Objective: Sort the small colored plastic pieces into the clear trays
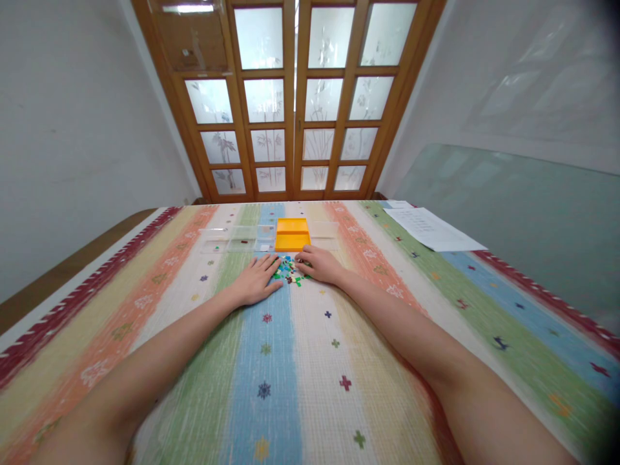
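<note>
Striped tablecloth (317, 387), small pieces (291, 279) between your hands.
Left hand (255, 281) flat, fingers spread; right hand (323, 265) curled, can't tell if gripping. Such bits likely call for fingertips.

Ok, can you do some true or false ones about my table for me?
The left hand and right hand are at the pieces. True.
The pieces are all red. False: there are green, blue and white ones too.
The yellow box is nearer you than the pieces. False: it is beyond them.
The tablecloth has stripes. True.
The papers are on your left. False: they are on your right.
</note>
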